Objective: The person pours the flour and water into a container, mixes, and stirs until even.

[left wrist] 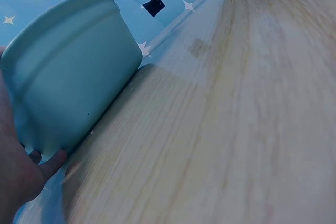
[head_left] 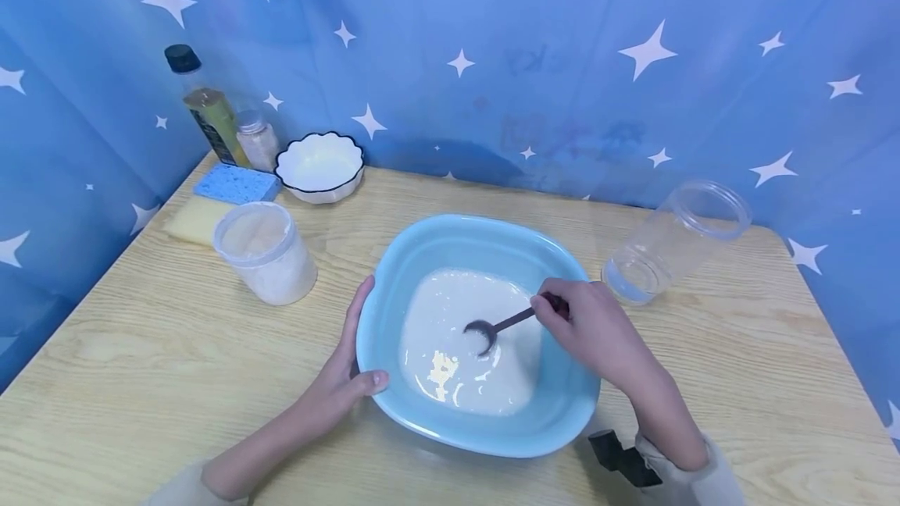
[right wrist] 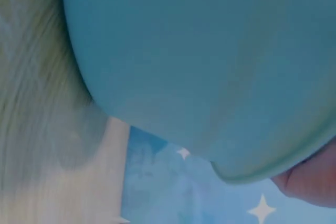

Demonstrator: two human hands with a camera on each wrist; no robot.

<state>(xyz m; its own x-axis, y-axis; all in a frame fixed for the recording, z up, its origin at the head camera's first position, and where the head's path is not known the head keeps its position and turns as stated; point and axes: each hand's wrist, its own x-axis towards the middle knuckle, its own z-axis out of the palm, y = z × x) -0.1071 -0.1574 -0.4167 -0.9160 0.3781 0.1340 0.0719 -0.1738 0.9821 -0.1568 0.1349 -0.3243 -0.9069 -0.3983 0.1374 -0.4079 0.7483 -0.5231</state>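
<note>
Your table (head_left: 141, 350) is light wood grain, backed by a blue curtain (head_left: 562, 61) printed with white stars.

At table centre sits the blue basin (head_left: 555, 412), holding a shallow pool of milky white liquid (head_left: 450, 311). Your left hand (head_left: 344, 369) rests against the basin's left wall, fingers (head_left: 357, 311) straight along the outside, thumb on the rim. The left wrist view confirms it: palm flat against the basin (left wrist: 73, 77), nothing curled round.

Your right hand (head_left: 598, 330) is over the basin's right side, fingers together, pinching the upper end of the dark spoon (head_left: 495, 326). The spoon's long axis runs from your fingertips down and leftward to the bowl end, which sits in the liquid near the basin's middle. So the spoon's working end lies left of your right hand, towards the left hand; the right hand alone holds it. The right wrist view shows only the basin's (right wrist: 199, 61) outer wall, blurred; no grip detail there.

Right of the basin: a clear empty jar (head_left: 675, 244), tilted. Left of the basin: a clear container (head_left: 266, 252) with white powder, upright. Back left corner: a white scalloped bowl (head_left: 319, 166), a blue sponge (head_left: 235, 184) lying on a yellow one (head_left: 197, 219), a small shaker jar (head_left: 256, 139), and a dark-capped bottle (head_left: 204, 108).
</note>
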